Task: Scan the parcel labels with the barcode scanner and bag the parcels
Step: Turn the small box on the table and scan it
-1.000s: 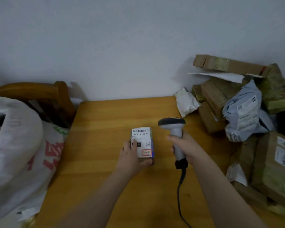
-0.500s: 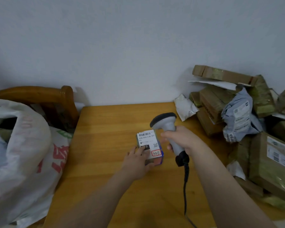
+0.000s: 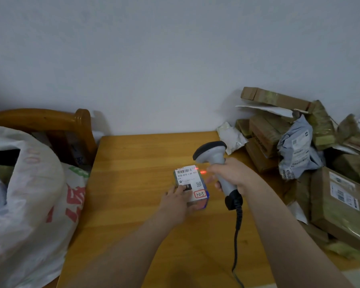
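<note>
One parcel (image 3: 188, 177) on desk (image 3: 133, 183), long axis near-far | left grip (image 3: 175, 202) rests on its near-left corner | right grip (image 3: 231, 175) clasps scanner (image 3: 211, 150) just right of parcel (red beam (image 3: 203, 172) falls right of barcode (image 3: 184, 171))

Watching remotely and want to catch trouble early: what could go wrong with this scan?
1. The red beam falls at the right edge of the label, beside the barcode, so the scanner in the right hand may miss the read.
2. The left hand rests on the label; its fingers could cover a code.
3. The cable trails off the near side of the table and might snag.
</note>
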